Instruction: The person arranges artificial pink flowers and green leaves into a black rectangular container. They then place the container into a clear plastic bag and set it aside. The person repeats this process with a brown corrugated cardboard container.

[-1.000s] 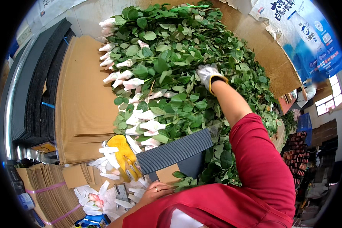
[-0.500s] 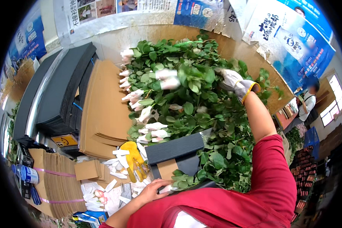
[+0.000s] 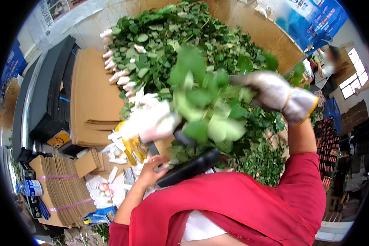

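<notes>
Rose stem (image 3: 201,119), leafy, blurred, with white-wrapped bud (image 3: 151,121) at its left end, was held up in mid-air above the dark tray (image 3: 188,168), in front of the red top. Gripped at the stem end by right hand (image 3: 270,90) in a white glove with yellow cuff, fingers closed around the stalk. Left hand (image 3: 149,172) bare, resting at the tray's left end, fingers curled against its edge; exact grip hard to tell. Behind: large pile of stems (image 3: 172,45) on the bench, green leaves uppermost, white-wrapped buds lined along its left side. Left of pile: flat cardboard stack (image 3: 90,98), then dark foam sheets (image 3: 45,98). Yellow gloves (image 3: 131,149) lay just below the cardboard, near loose white wraps (image 3: 115,143). Bundled cardboard (image 3: 65,188) with pink bands lower left, bottle (image 3: 28,187) beside it. Another person (image 3: 328,61) far right, near a window.
</notes>
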Motion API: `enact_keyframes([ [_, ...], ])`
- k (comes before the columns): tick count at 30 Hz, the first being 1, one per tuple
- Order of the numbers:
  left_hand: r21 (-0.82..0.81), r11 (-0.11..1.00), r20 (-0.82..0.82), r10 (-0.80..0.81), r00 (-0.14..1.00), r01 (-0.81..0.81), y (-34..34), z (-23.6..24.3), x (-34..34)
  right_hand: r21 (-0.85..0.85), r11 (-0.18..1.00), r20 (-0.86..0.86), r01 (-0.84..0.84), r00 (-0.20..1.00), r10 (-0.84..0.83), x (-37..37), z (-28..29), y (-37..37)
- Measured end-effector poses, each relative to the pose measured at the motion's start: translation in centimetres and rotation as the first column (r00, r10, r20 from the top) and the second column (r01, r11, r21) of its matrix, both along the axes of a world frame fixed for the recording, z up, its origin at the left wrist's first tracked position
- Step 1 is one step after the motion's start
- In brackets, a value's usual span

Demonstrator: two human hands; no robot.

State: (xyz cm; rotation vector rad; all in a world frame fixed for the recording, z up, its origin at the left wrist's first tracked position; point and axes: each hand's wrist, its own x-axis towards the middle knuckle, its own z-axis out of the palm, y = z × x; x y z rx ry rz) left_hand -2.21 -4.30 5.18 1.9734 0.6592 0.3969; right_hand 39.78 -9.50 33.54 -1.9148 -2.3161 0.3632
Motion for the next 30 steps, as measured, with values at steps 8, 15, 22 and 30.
enact_keyframes([
  [8, -0.095, 0.993, -0.015, -0.070, 0.997, 0.068, 0.2, -0.4, 0.4, 0.123, 0.983, -0.011, -0.139, 0.990, 0.141, -9.0, -8.6, -1.3],
  [15, 0.089, 0.990, 0.018, -0.110, 0.994, 0.108, 1.2, 0.7, 1.9, -0.298, 0.867, 0.027, -0.400, 0.904, 0.427, -16.0, -19.9, 4.7],
  [22, 0.126, 0.990, 0.050, -0.069, 0.996, 0.062, 0.9, -1.2, 1.0, 0.135, 0.979, 0.126, -0.155, 0.982, 0.138, -16.8, -19.5, 3.7],
  [30, -0.073, 0.996, 0.128, -0.039, 0.991, 0.048, 1.3, -0.5, 1.3, 0.137, 0.961, 0.226, -0.242, 0.952, 0.207, -11.7, -18.0, 3.4],
])
